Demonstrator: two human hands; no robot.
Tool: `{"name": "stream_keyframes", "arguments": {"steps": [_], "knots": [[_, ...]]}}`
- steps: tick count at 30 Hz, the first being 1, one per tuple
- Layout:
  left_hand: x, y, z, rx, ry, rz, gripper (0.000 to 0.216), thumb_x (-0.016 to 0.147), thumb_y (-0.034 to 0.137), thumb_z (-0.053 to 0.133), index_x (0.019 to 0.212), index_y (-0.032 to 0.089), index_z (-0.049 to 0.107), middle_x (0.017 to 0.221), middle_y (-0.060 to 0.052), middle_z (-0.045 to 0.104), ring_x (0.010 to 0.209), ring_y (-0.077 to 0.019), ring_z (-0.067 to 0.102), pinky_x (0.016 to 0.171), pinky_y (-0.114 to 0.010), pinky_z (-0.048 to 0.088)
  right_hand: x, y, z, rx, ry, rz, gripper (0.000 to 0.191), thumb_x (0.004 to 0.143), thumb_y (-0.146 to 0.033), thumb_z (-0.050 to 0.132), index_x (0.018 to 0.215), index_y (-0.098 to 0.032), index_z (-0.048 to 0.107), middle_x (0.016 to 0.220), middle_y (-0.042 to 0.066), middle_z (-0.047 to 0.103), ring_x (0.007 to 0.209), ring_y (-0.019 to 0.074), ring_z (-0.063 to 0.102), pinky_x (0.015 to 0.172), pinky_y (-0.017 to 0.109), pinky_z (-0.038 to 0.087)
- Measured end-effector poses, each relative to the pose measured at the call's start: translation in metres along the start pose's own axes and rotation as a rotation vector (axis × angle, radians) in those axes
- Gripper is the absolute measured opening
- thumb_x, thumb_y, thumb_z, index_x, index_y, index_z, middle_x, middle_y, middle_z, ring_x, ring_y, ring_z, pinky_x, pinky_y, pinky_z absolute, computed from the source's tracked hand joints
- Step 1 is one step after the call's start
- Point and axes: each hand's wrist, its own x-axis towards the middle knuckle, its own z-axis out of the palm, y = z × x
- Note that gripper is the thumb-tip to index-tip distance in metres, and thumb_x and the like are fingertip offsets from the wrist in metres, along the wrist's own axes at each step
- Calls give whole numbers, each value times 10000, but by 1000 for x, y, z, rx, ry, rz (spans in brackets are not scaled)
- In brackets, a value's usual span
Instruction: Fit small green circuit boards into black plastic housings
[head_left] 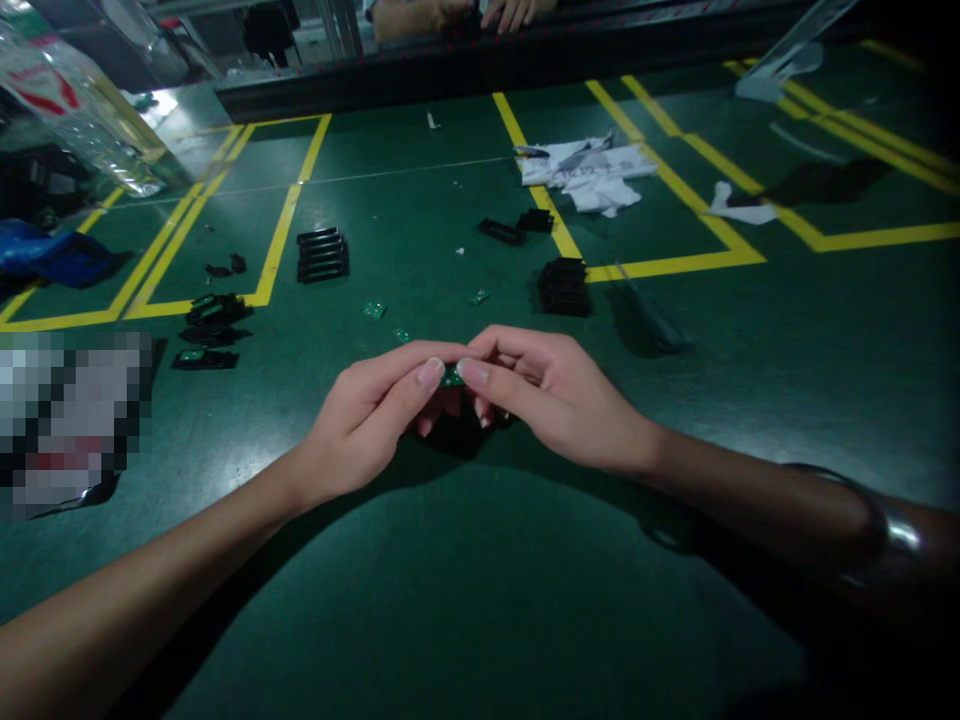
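My left hand (367, 415) and my right hand (551, 395) meet at the middle of the green table (480, 580). Both pinch a small green circuit board (452, 377) between thumb and fingers. A dark part sits under the fingers, mostly hidden. Several loose small green boards (373, 309) lie on the table just beyond the hands. A metal bangle (889, 520) is on my right wrist.
Stacks of black plastic housings stand at the centre left (322, 255) and centre right (564, 287); more housings with boards lie at left (214, 315). Crumpled white paper (592, 172) lies farther back. Yellow tape lines (289, 215) mark bays. Another person's hand (510, 12) rests across the table.
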Motion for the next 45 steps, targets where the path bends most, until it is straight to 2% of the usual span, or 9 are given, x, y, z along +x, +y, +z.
{"name": "stream_keyframes", "arguments": {"steps": [17, 23, 30, 45], "knots": [[-1, -3, -1, -34, -13, -11, 333, 1096, 317, 481, 1325, 221, 704, 850, -24, 693, 645, -92, 609, 580, -202, 499, 1, -1, 1, 17, -3, -14, 240, 967, -386, 743, 910, -165, 668, 693, -23, 654, 605, 103, 593, 567, 223, 470], [-1, -7, -4, -33, -69, 61, 345, 1054, 258, 574, 1385, 241, 667, 860, -11, 686, 648, -83, 607, 579, -179, 490, 1, 2, 0, 76, -10, -35, 226, 953, -361, 759, 901, -162, 667, 729, -20, 666, 615, 101, 590, 560, 215, 471], [-1, -6, -5, -66, -80, 24, 359, 1037, 246, 599, 1389, 252, 674, 830, -9, 674, 637, -90, 592, 569, -191, 480, 2, 2, -1, 108, -12, -24, 176, 947, -294, 769, 902, -158, 667, 732, -27, 665, 626, 92, 598, 566, 197, 477], [2, -7, -5, -172, -114, -35, 362, 1044, 233, 591, 1389, 295, 681, 816, 7, 650, 633, -85, 586, 565, -201, 470, 2, 3, 0, 96, 12, -33, 202, 937, -317, 783, 897, -162, 661, 707, -29, 647, 618, 96, 597, 562, 207, 488]]}}
